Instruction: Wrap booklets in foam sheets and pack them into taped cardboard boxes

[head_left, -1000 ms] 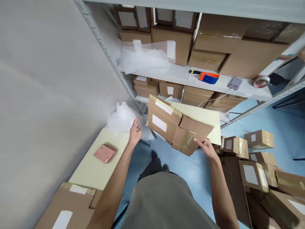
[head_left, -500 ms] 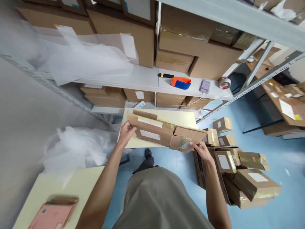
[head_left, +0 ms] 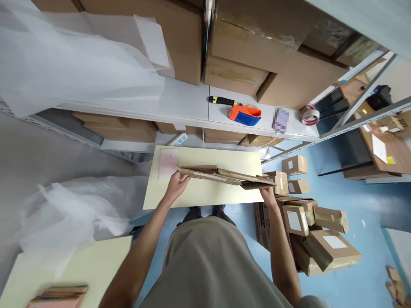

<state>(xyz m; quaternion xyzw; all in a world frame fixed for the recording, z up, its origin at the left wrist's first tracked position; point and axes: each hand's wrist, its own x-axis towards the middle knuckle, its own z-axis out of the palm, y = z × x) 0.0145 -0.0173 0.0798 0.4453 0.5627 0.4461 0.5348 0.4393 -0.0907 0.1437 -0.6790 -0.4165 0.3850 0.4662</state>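
Both of my hands grip a flattened cardboard box [head_left: 224, 176], seen nearly edge-on above the pale yellow table [head_left: 205, 197]. My left hand [head_left: 177, 185] is closed on its left end. At the opposite end, my right hand [head_left: 267, 192] holds it from below, with the fingers partly hidden by the cardboard. A sheet of paper [head_left: 168, 163] lies on the table's left part, just beyond my left hand.
On the shelf [head_left: 186, 102] ahead lie a black-and-yellow cutter [head_left: 223, 101], an orange-and-blue tape dispenser [head_left: 245, 115] and a tape roll [head_left: 310, 115]. Taped cartons [head_left: 332, 250] are piled on the floor to the right. White plastic wrap [head_left: 80, 209] hangs at the left.
The flattened box has tilted from showing its broad labelled face to nearly edge-on. My view has moved closer to the shelf, and the paper on the table has come into sight.
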